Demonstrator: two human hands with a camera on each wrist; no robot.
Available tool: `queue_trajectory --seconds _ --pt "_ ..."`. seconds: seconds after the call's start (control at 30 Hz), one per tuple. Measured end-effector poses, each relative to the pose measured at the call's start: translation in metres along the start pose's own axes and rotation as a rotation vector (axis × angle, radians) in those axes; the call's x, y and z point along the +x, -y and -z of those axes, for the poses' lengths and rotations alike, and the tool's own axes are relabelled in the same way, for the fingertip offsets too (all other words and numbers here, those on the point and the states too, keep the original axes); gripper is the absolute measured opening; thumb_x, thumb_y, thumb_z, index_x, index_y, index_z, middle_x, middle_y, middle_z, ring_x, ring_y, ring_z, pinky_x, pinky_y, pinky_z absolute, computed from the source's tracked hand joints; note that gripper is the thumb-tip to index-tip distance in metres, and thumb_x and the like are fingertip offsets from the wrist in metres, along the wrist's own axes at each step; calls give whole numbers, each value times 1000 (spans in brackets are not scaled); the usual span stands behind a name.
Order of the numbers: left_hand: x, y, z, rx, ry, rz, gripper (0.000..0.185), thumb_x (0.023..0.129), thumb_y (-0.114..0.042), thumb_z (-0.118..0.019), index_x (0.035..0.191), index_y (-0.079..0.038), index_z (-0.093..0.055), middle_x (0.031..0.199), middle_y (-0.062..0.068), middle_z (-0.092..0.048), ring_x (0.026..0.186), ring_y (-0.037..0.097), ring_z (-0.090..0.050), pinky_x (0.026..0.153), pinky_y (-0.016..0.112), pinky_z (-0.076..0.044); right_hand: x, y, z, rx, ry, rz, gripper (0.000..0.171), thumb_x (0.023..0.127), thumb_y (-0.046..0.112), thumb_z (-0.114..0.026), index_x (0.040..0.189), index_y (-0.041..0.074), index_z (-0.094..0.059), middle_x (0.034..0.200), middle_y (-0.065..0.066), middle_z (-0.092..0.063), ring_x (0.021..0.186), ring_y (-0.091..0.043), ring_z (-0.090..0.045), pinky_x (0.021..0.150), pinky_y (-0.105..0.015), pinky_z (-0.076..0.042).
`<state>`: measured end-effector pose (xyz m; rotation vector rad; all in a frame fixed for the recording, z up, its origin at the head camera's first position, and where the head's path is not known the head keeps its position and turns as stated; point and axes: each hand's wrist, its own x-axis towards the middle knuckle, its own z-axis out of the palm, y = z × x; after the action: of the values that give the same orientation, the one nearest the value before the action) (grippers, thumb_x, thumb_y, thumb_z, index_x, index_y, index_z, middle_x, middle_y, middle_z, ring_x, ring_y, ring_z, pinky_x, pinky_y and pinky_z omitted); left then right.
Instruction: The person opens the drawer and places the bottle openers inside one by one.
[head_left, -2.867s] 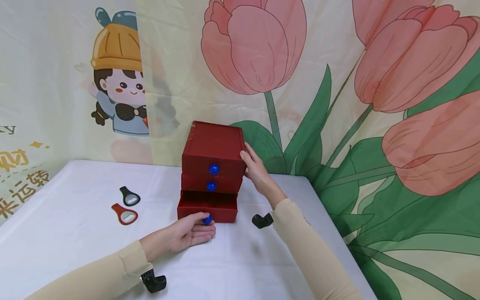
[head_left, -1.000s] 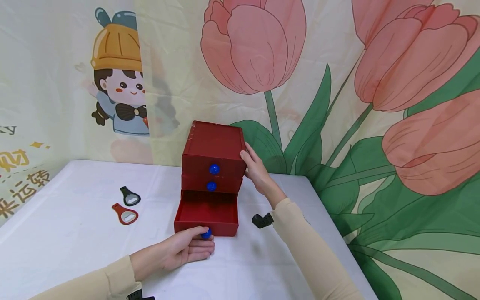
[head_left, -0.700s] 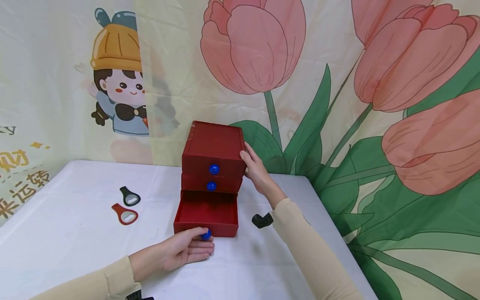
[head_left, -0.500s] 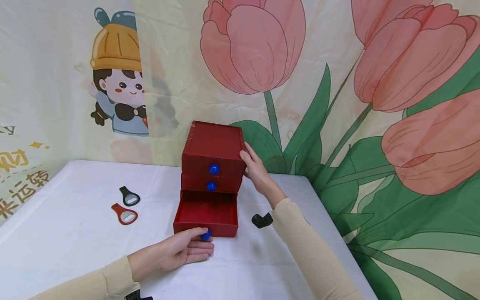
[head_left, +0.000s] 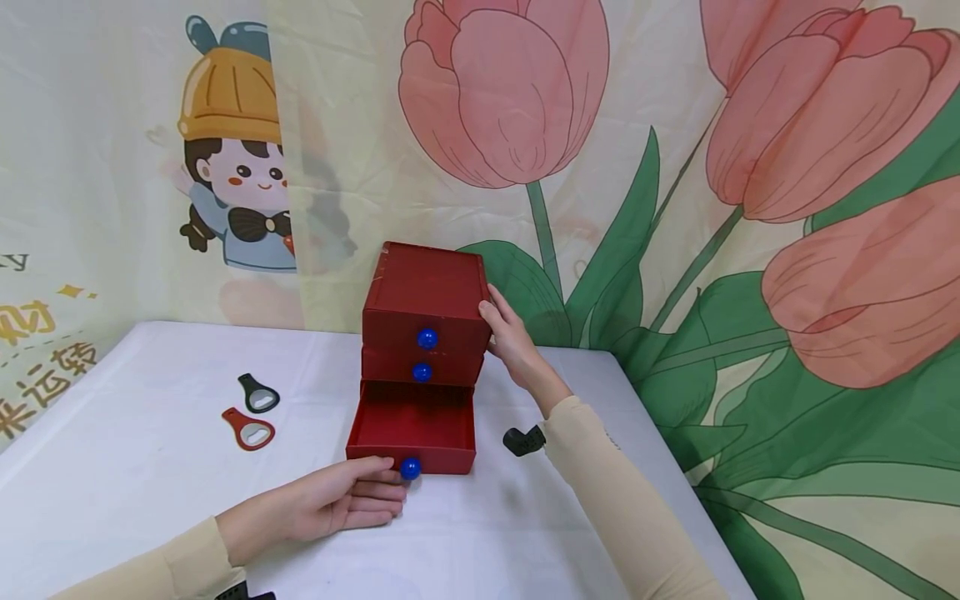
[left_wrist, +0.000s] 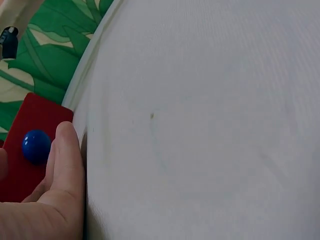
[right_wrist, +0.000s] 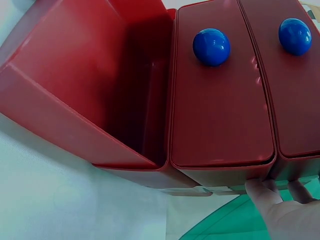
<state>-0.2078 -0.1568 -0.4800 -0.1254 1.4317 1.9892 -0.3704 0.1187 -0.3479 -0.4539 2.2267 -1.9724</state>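
Observation:
A small red drawer cabinet [head_left: 427, 279] with round blue knobs stands on the white-covered table. Its bottom drawer [head_left: 412, 425] is pulled well out, showing a bare red inside; the middle drawer [right_wrist: 220, 110] and top drawer [right_wrist: 295, 90] are closed. My left hand [head_left: 322, 504] lies just left of the bottom drawer's blue knob [head_left: 410, 469], fingers extended and thumb apart from it. In the left wrist view that knob sits beyond the fingers. My right hand [head_left: 517, 346] rests against the cabinet's right side, its fingertips touching the wall near the upper drawers.
A black bottle opener [head_left: 259, 394] and a red bottle opener [head_left: 249, 430] lie left of the cabinet on the white tablecloth [head_left: 150, 467]. Behind the table hangs a cloth printed with tulips [head_left: 517, 92]. A black wrist camera [head_left: 523, 441] is fixed at the right sleeve.
The bottom drawer has come farther out toward me, drawn by my left hand on its knob. Since then my left hand has let go of the knob and moved left. My right hand stays put.

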Motion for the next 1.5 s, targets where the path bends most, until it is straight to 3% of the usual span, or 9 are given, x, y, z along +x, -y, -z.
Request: queue_trajectory --seconds 0.4,0.67,0.87,1.03,1.23,1.3,1.43,1.5 --pt "-24 -14 33 124 51 -4 59 110 -39 -58 147 6 -56 134 21 -70 122 36 -71 106 47 -57 -1 0 0 10 2 2 66 114 42 -45 172 33 -16 175 -3 -24 157 -31 -32 125 -58 -35" --pt "-38 -22 58 248 111 -66 57 111 -36 -56 150 4 -55 141 22 -65 125 34 -68 105 43 -57 -1 1 -1 1 1 -1 67 114 42 -45 172 30 -14 174 -4 -25 157 -32 -32 124 -59 -34" --pt "-49 -37 76 393 153 -126 51 112 -30 -54 151 3 -54 146 21 -63 129 33 -66 105 38 -58 -1 1 -2 1 -4 -8 65 114 42 -45 172 34 -16 175 -3 -25 157 -31 -32 125 -58 -34" --pt "-58 -56 92 545 115 -183 52 112 -31 -52 155 -1 -51 152 21 -58 133 34 -63 104 37 -58 -1 1 -2 0 -5 -10 65 114 43 -45 172 34 -16 175 -3 -24 157 -31 -31 125 -58 -34" --pt "-65 -77 113 715 3 -257 52 112 -32 -55 156 -5 -51 159 20 -50 138 31 -60 103 28 -57 -2 2 -2 -8 -8 -19 66 114 44 -45 172 34 -16 175 -3 -25 157 -32 -32 125 -58 -35" --pt "-68 -83 119 773 -49 -275 53 111 -34 -55 157 -7 -50 160 19 -50 138 32 -59 103 32 -57 -2 2 -2 -13 -12 -24 65 113 45 -45 171 36 -16 174 -2 -25 157 -32 -31 125 -58 -35" --pt "-71 -93 130 922 -149 -326 54 110 -38 -58 157 -14 -51 157 14 -55 133 29 -62 102 54 -53 -2 3 -2 -18 -16 -25 65 113 45 -45 171 36 -17 175 -2 -24 158 -32 -30 125 -59 -34" --pt "-72 -96 135 979 -177 -362 54 109 -38 -60 157 -14 -52 155 13 -57 129 25 -65 100 56 -51 -2 3 -2 -17 -17 -27 65 113 45 -45 171 36 -17 175 -2 -24 158 -31 -30 125 -59 -34"
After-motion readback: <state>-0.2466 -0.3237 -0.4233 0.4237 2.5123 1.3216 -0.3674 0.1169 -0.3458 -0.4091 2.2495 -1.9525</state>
